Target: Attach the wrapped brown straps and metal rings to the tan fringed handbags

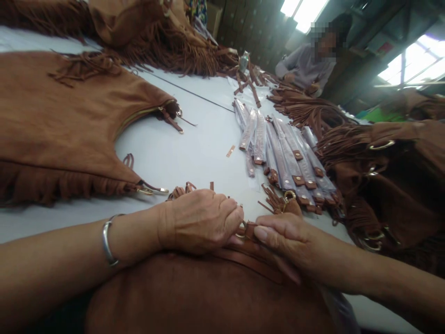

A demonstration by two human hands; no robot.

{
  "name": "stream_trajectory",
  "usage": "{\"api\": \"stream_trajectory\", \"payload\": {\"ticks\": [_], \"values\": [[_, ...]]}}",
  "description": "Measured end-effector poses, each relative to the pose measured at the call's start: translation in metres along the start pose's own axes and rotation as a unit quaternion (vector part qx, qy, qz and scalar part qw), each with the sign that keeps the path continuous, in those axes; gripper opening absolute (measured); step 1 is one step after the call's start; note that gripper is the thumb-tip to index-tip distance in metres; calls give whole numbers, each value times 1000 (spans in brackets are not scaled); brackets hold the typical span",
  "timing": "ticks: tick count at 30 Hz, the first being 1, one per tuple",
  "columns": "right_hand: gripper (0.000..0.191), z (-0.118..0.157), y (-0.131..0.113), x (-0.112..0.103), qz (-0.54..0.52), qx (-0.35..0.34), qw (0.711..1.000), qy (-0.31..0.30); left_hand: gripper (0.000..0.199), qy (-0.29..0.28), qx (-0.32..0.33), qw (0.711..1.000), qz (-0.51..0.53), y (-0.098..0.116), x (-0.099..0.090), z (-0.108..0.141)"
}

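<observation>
A brown suede bag [194,292] lies close in front of me at the bottom of the view. My left hand [205,220] is closed at the bag's upper edge beside a gold metal ring; its fingertips are mostly turned away, so what they grip is hidden. My right hand [285,236] pinches a short brown leather tab [251,230] between thumb and finger, right beside the ring. The two hands are close together, with the tab and ring between them. A brown strap [243,263] runs across the bag below the hands.
Another brown bag [59,125] lies on the white table [198,153] at left. Plastic-wrapped straps [285,157] lie right of centre. Fringed bags [392,185] are piled at right, more along the back. A person [308,67] is across the table.
</observation>
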State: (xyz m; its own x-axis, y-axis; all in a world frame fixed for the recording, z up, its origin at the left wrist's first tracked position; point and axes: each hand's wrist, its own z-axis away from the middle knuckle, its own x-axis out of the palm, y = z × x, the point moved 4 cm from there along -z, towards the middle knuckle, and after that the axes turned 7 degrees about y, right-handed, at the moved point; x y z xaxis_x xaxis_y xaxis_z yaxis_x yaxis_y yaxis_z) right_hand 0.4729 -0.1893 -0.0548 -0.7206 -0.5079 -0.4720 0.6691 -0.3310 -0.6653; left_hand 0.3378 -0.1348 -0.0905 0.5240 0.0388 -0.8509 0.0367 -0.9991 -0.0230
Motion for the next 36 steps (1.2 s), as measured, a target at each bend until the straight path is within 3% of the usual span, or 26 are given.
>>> {"api": "stream_trajectory", "payload": {"ticks": [4, 7, 9, 12, 14, 18, 22, 25, 28, 31, 33, 36], "values": [[43, -2, 16, 27, -114, -40, 991, 63, 33, -3, -7, 1000, -9, -2, 0, 1], [45, 1, 27, 35, -173, -32, 977, 122, 31, -23, -12, 999, 20, -1, 0, -1], [47, 3, 26, 31, -165, -25, 983, 74, 31, -42, 1, 998, 51, 1, 0, -3], [46, 4, 17, 14, -96, -16, 991, -89, 34, -53, 29, 996, 70, 6, 1, -5], [47, 2, 10, 0, -56, -5, 985, -165, 36, -46, 27, 997, 64, 8, 0, -5], [49, -2, -3, -9, 9, 21, 977, -214, 43, -38, 25, 997, 63, 9, -1, -1], [50, -3, -8, 2, 51, 5, 988, -144, 43, -50, 27, 996, 71, 7, -1, 1], [48, 3, 2, 21, -30, 21, 998, -59, 42, -49, 9, 996, 73, 4, 0, 2], [46, 12, 19, 45, -139, 36, 989, 16, 39, -52, 17, 996, 69, 5, 1, 2], [46, 17, 30, 50, -175, 19, 981, 80, 34, -60, 18, 996, 65, 8, 1, 0], [45, 14, 27, 39, -158, 4, 987, 29, 35, -61, 15, 996, 66, 11, 1, -2], [44, 6, 7, 14, -78, 9, 978, -195, 42, -52, 37, 995, 80, 17, 1, -4]]}}
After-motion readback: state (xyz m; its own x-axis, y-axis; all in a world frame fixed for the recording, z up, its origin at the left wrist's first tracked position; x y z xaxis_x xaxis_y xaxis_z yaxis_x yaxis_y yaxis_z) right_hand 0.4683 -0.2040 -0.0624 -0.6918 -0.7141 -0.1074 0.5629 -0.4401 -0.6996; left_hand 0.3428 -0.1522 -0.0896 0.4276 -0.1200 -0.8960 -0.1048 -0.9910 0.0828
